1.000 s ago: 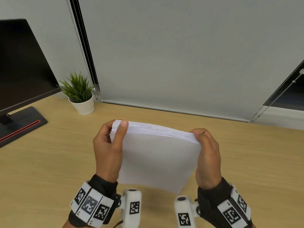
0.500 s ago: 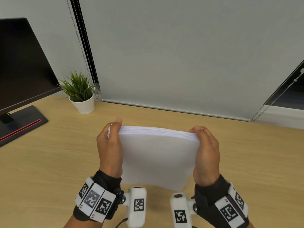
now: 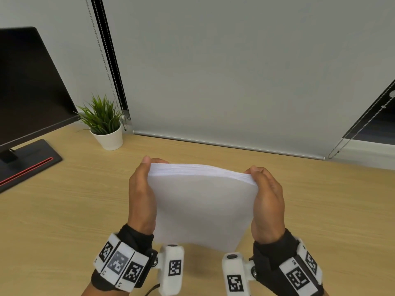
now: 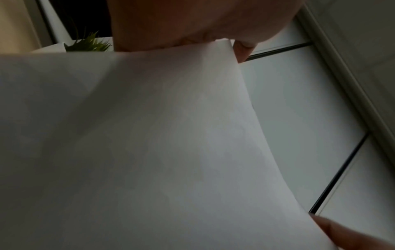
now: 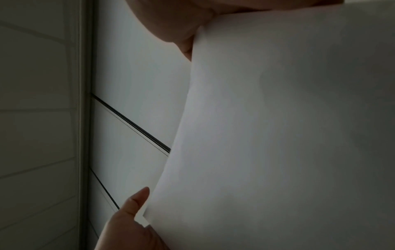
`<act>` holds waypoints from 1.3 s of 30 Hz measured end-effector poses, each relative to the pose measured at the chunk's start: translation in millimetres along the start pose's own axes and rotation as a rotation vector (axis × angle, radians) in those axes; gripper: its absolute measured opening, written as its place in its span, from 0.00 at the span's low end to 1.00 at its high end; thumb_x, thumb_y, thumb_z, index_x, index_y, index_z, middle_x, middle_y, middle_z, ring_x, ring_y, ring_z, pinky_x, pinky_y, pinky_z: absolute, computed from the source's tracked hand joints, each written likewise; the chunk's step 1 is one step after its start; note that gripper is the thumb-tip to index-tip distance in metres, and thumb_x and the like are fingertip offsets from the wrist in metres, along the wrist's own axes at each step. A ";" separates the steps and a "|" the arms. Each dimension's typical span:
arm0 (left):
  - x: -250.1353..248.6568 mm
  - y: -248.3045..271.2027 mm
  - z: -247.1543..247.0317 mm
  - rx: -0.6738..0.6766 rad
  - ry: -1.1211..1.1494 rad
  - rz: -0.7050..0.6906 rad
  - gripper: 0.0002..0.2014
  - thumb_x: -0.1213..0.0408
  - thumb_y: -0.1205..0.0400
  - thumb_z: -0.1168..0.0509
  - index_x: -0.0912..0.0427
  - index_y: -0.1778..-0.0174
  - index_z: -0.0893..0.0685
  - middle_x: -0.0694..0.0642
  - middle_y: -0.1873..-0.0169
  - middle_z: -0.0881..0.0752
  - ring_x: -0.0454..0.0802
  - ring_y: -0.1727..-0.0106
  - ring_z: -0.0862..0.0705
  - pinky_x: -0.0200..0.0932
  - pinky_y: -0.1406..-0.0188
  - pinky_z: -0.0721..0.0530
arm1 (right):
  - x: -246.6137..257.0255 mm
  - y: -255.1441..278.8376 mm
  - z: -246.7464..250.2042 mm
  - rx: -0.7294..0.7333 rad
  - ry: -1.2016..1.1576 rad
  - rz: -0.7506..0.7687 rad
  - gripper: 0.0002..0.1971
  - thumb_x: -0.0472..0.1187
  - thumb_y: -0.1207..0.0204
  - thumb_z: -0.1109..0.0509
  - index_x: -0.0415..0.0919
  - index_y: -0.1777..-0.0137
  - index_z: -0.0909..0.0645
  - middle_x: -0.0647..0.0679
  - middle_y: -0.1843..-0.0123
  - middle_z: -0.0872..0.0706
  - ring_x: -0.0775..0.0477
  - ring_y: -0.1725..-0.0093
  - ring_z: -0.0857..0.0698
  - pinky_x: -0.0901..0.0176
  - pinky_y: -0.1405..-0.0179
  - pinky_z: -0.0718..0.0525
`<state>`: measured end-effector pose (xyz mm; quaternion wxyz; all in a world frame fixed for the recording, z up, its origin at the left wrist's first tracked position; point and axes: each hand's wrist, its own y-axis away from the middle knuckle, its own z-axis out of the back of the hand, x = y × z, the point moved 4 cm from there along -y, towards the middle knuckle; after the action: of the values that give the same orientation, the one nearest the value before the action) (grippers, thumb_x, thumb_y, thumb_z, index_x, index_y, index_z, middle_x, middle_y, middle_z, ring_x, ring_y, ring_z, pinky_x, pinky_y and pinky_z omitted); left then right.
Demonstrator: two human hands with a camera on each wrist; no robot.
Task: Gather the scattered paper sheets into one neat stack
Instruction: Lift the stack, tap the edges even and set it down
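A thick stack of white paper sheets [image 3: 203, 201] stands nearly upright above the wooden desk [image 3: 64, 210], its top edge bowed slightly. My left hand [image 3: 142, 195] grips the stack's left side, with the thumb at the top corner. My right hand [image 3: 267, 201] grips its right side, fingers curled over the top corner. In the left wrist view the paper [image 4: 149, 143] fills most of the frame, and the right wrist view shows the paper [image 5: 288, 135] the same way. The stack's bottom edge sits low, near the wrist cameras; whether it touches the desk is hidden.
A small potted plant [image 3: 104, 124] stands at the back left. A black monitor [image 3: 27, 86] on a dark base [image 3: 25, 163] occupies the far left. A grey roller blind [image 3: 224, 71] with bead chains hangs behind the desk.
The stack's top edge has evened out from a fanned look. My left thumb moved from the front face of the sheets to the stack's left top corner.
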<state>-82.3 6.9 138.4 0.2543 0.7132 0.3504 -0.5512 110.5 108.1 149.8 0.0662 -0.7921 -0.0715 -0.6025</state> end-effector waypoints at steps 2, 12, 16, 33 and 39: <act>2.4 -0.2 0.3 0.021 -0.014 0.004 0.21 0.47 0.20 0.48 0.50 0.68 0.14 0.46 0.69 0.12 0.45 0.64 0.15 0.46 0.59 0.22 | 0.3 0.3 -0.5 0.011 -0.013 -0.017 0.15 0.37 0.17 0.40 0.38 0.68 0.27 0.56 0.78 0.22 0.59 0.80 0.22 0.74 0.80 0.26; 0.7 -3.8 5.2 0.099 -0.027 -0.089 0.18 0.42 0.30 0.44 0.52 0.70 0.19 0.50 0.67 0.18 0.52 0.62 0.21 0.46 0.62 0.26 | 1.9 -4.1 -2.5 0.024 -0.041 0.000 0.15 0.36 0.18 0.41 0.37 0.69 0.28 0.56 0.78 0.22 0.59 0.79 0.22 0.73 0.79 0.25; 1.8 -0.7 4.3 0.115 -0.073 -0.147 0.15 0.46 0.32 0.35 0.55 0.66 0.21 0.44 0.71 0.18 0.39 0.69 0.19 0.30 0.70 0.21 | -4.1 -5.9 -3.1 -0.003 0.076 0.050 0.11 0.40 0.25 0.30 0.45 0.68 0.24 0.54 0.70 0.19 0.53 0.69 0.19 0.58 0.66 0.20; 2.2 0.7 4.0 0.070 -0.037 -0.196 0.16 0.47 0.39 0.26 0.55 0.67 0.19 0.44 0.71 0.15 0.40 0.69 0.18 0.32 0.71 0.20 | -1.4 -4.7 1.2 -0.021 0.202 0.210 0.11 0.46 0.38 0.20 0.47 0.61 0.20 0.50 0.58 0.16 0.49 0.58 0.17 0.47 0.52 0.18; 16.6 -11.4 23.0 0.387 0.090 -0.162 0.35 0.24 0.39 0.35 0.53 0.53 0.15 0.49 0.56 0.14 0.47 0.55 0.15 0.38 0.60 0.17 | -5.7 -8.6 15.1 0.250 0.007 0.267 0.21 0.52 0.41 0.21 0.47 0.51 0.21 0.55 0.59 0.18 0.50 0.55 0.19 0.53 0.51 0.20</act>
<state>-102.7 0.5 116.6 0.0519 0.7421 0.3052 -0.5946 121.6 119.2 140.4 0.2438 -0.7782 -0.0397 -0.5774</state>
